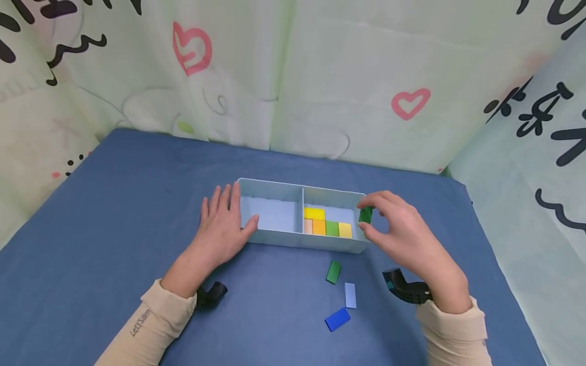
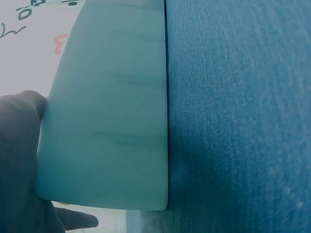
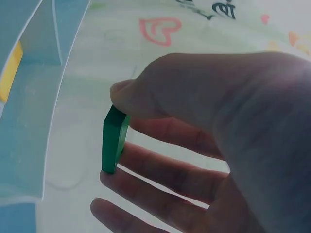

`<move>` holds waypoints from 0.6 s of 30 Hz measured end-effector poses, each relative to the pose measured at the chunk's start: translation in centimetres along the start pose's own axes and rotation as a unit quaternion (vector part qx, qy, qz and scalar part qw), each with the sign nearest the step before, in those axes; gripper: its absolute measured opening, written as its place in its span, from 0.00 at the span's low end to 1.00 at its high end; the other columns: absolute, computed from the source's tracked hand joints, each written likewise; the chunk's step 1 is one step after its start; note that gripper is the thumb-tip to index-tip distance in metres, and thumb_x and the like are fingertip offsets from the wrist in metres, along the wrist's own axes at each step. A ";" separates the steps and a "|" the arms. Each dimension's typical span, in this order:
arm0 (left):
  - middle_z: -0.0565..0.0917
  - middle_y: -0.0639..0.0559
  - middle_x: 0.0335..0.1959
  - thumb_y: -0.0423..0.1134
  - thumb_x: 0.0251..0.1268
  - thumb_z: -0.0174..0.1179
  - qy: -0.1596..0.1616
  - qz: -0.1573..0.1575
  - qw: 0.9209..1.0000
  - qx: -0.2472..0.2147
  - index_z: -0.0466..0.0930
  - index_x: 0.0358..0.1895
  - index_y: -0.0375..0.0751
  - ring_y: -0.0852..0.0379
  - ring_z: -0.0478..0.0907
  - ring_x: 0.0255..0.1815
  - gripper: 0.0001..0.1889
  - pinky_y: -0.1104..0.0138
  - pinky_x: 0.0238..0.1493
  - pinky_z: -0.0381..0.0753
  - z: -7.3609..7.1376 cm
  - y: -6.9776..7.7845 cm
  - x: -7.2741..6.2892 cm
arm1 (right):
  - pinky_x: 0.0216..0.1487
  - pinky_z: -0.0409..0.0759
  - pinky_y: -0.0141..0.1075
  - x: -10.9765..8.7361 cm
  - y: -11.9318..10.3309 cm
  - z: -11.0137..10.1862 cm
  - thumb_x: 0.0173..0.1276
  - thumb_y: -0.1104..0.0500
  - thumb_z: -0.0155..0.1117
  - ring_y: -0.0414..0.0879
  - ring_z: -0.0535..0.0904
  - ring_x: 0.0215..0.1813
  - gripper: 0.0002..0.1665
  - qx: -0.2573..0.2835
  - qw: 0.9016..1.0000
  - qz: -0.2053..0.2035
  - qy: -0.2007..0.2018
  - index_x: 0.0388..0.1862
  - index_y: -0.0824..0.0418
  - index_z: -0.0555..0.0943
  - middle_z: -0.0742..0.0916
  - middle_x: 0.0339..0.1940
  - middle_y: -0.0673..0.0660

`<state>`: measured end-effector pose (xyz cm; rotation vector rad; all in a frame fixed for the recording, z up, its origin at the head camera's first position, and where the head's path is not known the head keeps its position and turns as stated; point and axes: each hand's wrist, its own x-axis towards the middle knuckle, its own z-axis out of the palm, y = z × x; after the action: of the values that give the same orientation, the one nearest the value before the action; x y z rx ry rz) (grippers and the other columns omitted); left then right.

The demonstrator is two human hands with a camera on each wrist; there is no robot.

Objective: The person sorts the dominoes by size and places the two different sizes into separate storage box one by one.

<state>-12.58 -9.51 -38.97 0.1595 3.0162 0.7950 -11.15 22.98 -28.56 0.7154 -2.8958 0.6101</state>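
A pale blue two-compartment box [image 1: 274, 238] lies on the blue cloth. My left hand [image 1: 224, 231] rests against its left end, fingers straight, thumb over the front rim; the left wrist view shows the box's side wall [image 2: 107, 107] close up. My right hand [image 1: 403, 229] pinches a dark green block [image 3: 114, 138] between thumb and fingertips, by the box's right end. Inside the right compartment sit a yellow block [image 1: 314, 213] and, along the front wall, pink [image 1: 308, 226], orange [image 1: 319, 227], light green [image 1: 332, 229] and pale yellow [image 1: 345, 230] blocks.
In front of the box lie another green block [image 1: 333, 272], a light blue block [image 1: 350, 295] and a dark blue block [image 1: 338, 319]. A printed curtain [image 1: 320, 76] hangs behind the cloth-covered table [image 1: 137, 203]. Each wrist carries a black camera mount [image 1: 407, 290].
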 end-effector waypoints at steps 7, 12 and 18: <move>0.48 0.32 0.80 0.58 0.73 0.47 0.005 0.000 1.000 -0.001 0.36 0.80 0.35 0.34 0.37 0.82 0.46 0.36 0.77 0.37 -0.1 0.1 0.1 | 0.54 0.79 0.50 2.8 -1.4 1.5 0.65 0.63 0.67 0.53 0.78 0.56 0.14 -0.011 0.998 -0.058 -0.020 0.50 0.61 0.81 0.83 0.53 0.56; 0.48 0.32 0.80 0.59 0.73 0.47 0.010 0.002 1.000 0.004 0.37 0.80 0.35 0.34 0.37 0.82 0.46 0.36 0.77 0.37 -0.1 0.1 0.1 | 0.55 0.80 0.48 4.2 -2.4 2.9 0.64 0.62 0.69 0.52 0.79 0.55 0.14 -0.014 0.994 -0.103 -0.032 0.49 0.62 0.82 0.84 0.52 0.56; 0.49 0.32 0.80 0.58 0.73 0.48 0.010 0.001 1.000 0.006 0.37 0.80 0.35 0.34 0.38 0.82 0.46 0.36 0.76 0.38 0.1 0.1 -0.1 | 0.57 0.80 0.45 5.7 -3.6 4.5 0.63 0.62 0.71 0.51 0.79 0.56 0.15 -0.004 0.990 -0.127 -0.056 0.48 0.61 0.83 0.84 0.52 0.55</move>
<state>-12.52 -9.40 -39.07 0.1548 3.0398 0.7845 -14.47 15.81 -30.30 1.1306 -2.8349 0.5428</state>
